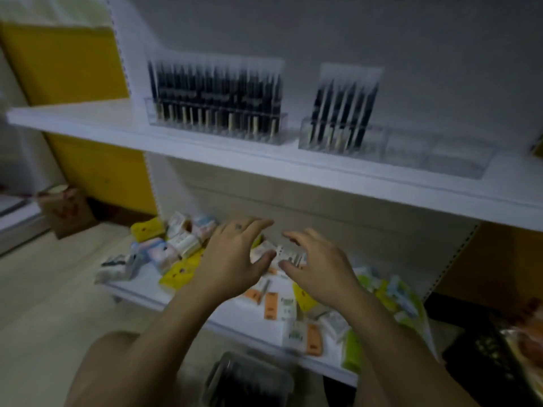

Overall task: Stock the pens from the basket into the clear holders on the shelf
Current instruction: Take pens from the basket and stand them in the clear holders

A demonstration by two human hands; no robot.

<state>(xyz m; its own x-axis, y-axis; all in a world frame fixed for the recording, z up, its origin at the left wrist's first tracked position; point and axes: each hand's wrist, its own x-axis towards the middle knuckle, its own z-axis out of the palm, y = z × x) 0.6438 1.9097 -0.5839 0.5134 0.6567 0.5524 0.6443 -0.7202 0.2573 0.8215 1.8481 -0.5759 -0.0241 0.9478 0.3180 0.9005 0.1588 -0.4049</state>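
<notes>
Two clear holders stand on the upper white shelf (264, 168). The left holder (217, 127) is packed with black pens. The right holder (390, 148) has black pens (340, 113) only in its left end; the rest of it holds none. A dark basket (249, 380) sits low between my forearms, its contents blurred. My left hand (235, 259) and my right hand (317, 268) hover side by side in front of the lower shelf, fingers spread and loosely bent, holding nothing.
The lower shelf (252, 315) carries several small packets in yellow, white, orange and green. A brown paper bag (64, 210) stands on the floor at left. Yellow panels flank the unit. A dark crate (484, 359) sits at lower right.
</notes>
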